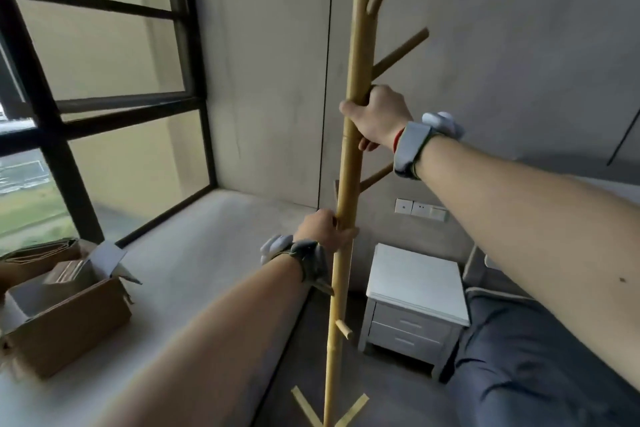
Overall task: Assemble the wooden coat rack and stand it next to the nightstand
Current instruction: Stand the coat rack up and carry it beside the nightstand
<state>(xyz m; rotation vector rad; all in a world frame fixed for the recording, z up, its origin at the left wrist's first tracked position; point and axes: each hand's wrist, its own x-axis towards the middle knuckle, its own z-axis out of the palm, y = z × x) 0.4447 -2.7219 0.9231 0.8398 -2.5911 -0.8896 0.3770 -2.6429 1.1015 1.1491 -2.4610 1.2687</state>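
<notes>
Coat rack (348, 149): long axis near vertical, running from bottom centre of the frame up past the top edge, leaning slightly right toward the top. Pegs angle up and to the right from the upper pole; one short peg stub low on the pole. Splayed feet visible at bottom centre. No readable writing or labels anywhere.

Right hand (379, 116): clenched around the pole at mid-frame, just below a peg, fingers wrapped fully. Left hand (323, 229): grasping the pole lower down, thumb across the front. Both wrists carry grey strapped devices.

Nightstand (415, 298): grey, two drawers, lower right of centre, just right of the pole. Open cardboard box (69, 315) at lower left, on a pale platform (194, 253) below the window (104, 80).
</notes>
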